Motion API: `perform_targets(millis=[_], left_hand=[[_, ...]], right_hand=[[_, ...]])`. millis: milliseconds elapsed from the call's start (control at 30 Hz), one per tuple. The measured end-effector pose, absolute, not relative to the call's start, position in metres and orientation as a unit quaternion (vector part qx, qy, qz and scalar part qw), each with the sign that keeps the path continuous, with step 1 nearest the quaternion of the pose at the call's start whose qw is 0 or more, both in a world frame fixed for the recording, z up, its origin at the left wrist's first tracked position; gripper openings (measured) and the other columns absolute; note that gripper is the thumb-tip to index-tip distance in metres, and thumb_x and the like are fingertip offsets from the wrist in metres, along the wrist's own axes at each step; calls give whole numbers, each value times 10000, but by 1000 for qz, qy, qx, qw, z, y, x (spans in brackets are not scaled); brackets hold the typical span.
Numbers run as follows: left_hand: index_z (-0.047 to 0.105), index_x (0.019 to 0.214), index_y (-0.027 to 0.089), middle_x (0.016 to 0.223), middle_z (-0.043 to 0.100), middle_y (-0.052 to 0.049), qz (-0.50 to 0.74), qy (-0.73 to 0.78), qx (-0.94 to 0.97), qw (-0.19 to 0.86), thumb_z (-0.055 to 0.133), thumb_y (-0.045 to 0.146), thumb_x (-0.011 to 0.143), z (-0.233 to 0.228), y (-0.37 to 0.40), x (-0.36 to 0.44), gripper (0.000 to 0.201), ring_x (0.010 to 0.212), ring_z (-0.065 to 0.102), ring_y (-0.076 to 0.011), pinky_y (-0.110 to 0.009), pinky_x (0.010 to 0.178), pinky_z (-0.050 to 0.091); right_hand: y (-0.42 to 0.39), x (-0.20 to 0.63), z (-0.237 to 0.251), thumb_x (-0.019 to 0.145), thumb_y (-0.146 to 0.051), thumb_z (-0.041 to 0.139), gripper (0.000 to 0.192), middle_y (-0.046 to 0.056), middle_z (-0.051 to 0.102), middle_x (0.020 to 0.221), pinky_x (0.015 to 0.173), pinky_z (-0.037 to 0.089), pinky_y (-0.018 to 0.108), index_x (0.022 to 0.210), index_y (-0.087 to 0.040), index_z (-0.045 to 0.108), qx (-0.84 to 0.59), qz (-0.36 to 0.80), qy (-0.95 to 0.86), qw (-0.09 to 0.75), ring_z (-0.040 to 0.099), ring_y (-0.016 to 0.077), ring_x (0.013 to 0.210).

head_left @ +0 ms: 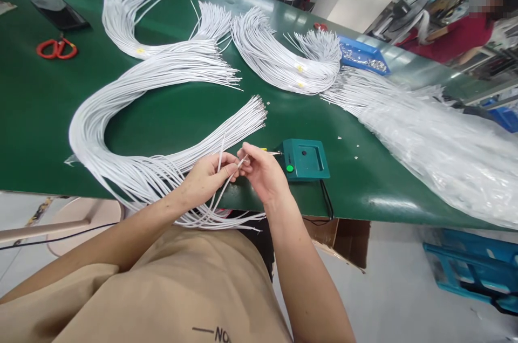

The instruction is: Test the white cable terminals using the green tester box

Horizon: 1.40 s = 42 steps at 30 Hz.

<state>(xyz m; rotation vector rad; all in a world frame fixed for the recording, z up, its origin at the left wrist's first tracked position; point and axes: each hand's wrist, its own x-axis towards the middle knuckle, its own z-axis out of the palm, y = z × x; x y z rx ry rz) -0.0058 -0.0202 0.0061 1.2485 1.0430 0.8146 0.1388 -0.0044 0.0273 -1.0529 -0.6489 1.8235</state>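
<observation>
Near the table's front edge, my left hand (212,176) is closed on a thin white cable (227,184), pinching it close to its end. My right hand (265,170) meets it from the right, its thumb and fingers closed around the cable's tip; the tip itself is partly hidden by the fingers. Beneath and behind my left hand curves a large bundle of white cables (91,122), some strands hanging over the table edge. Just right of my right hand sits a small green device (305,159) with a bright green button and a thin metal piece on its left side.
More white cable bundles (279,62) lie farther back on the green table (174,116). Red-handled scissors (56,48) and a black phone (60,13) are at left. A blue tray (360,54) holds small parts. Plastic-wrapped cables (437,138) cover the right side. Two people are beyond the table.
</observation>
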Motion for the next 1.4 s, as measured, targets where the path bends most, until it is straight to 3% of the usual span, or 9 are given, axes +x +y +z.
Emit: perform_targets(millis=[200, 467, 767, 900, 1033, 1133, 1233, 1333, 1400], left_hand=[[626, 844, 159, 704, 623, -10, 360, 456, 520, 626, 586, 366, 830, 5, -18, -7, 212, 627, 555, -117, -231, 574, 409], [608, 846, 159, 682, 606, 5, 376, 475, 511, 610, 604, 359, 813, 5, -16, -6, 202, 589, 529, -105, -221, 559, 412], [613, 843, 156, 677, 613, 2, 368, 509, 528, 572, 611, 317, 794, 4, -16, -6, 168, 580, 527, -114, -236, 576, 412], [608, 852, 148, 678, 618, 1, 372, 506, 511, 586, 618, 313, 795, 3, -14, -5, 174, 578, 528, -104, -225, 569, 415], [597, 846, 136, 663, 614, 2, 373, 488, 469, 635, 657, 310, 782, 2, -12, -4, 195, 546, 515, -79, -198, 535, 408], [582, 979, 153, 727, 615, 2, 384, 453, 386, 706, 689, 280, 771, 1, -10, -4, 266, 600, 551, -76, -155, 498, 390], [555, 1165, 206, 821, 596, 4, 377, 399, 320, 772, 701, 220, 766, 2, -5, -4, 424, 634, 550, -60, -115, 459, 355], [602, 1156, 193, 829, 568, -2, 358, 365, 294, 807, 705, 185, 755, 1, 1, -3, 414, 637, 536, -49, -100, 435, 333], [630, 1119, 177, 809, 563, -4, 352, 367, 299, 808, 711, 187, 748, -1, 4, 0, 380, 629, 539, -49, -100, 426, 327]], right_hand=[[-10, 141, 19, 686, -416, 728, 269, -59, 427, 588, 548, 392, 229, 733, -162, 655, -405, 758, -247, 447, 339, 65, 516], [-17, 141, 20, 717, -334, 712, 170, 11, 654, 780, 638, 424, 241, 776, -175, 724, -473, 654, -322, 495, 476, 81, 608], [-12, 144, 20, 699, -273, 647, 112, -42, 547, 573, 542, 391, 234, 683, -163, 659, -582, 568, -378, 443, 449, 76, 499], [-10, 148, 21, 749, -362, 631, 279, -8, 635, 810, 670, 466, 247, 967, -195, 678, -547, 564, -400, 472, 539, 94, 645], [-12, 147, 15, 733, -347, 672, 209, 16, 672, 815, 753, 482, 274, 853, -177, 678, -530, 550, -468, 444, 599, 145, 752], [-14, 145, 7, 819, -329, 586, 162, 10, 665, 766, 731, 469, 279, 767, -187, 645, -563, 455, -529, 443, 592, 149, 724], [-16, 144, 1, 907, -269, 453, 233, 28, 632, 770, 749, 434, 292, 753, -192, 609, -588, 266, -648, 404, 560, 158, 753], [-15, 148, -1, 938, -227, 368, 309, 63, 596, 765, 763, 392, 326, 720, -187, 583, -575, 79, -755, 307, 521, 189, 778], [-12, 156, 1, 947, -235, 356, 326, 67, 590, 755, 755, 371, 339, 722, -190, 586, -554, 21, -798, 239, 505, 201, 770]])
